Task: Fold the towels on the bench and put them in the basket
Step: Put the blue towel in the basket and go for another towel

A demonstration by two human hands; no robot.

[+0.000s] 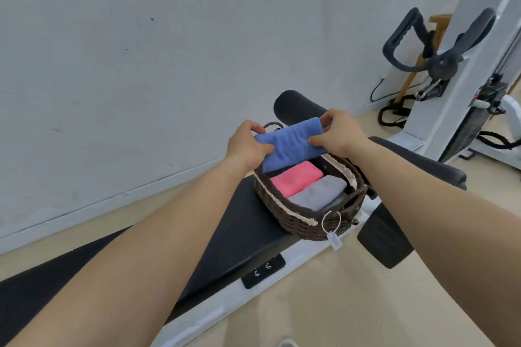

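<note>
The black padded counter (pixel 242 222) is running diagonally through the view, and the dark woven basket (pixel 304 224) is sitting on its far end. Inside the basket a folded pink towel (pixel 296 177) and a folded grey towel (pixel 320 191) are lying side by side, leaving the far slot free. The folded blue towel (pixel 290 145) is hanging just above that slot, its long axis lying across between the hands and parallel to the pink towel. The left hand (pixel 248 146) is pinching one short end and the right hand (pixel 335 132) the other, each grip closed with thumb over cloth; neither looks nearer, so lowering seems to call for both together
</note>
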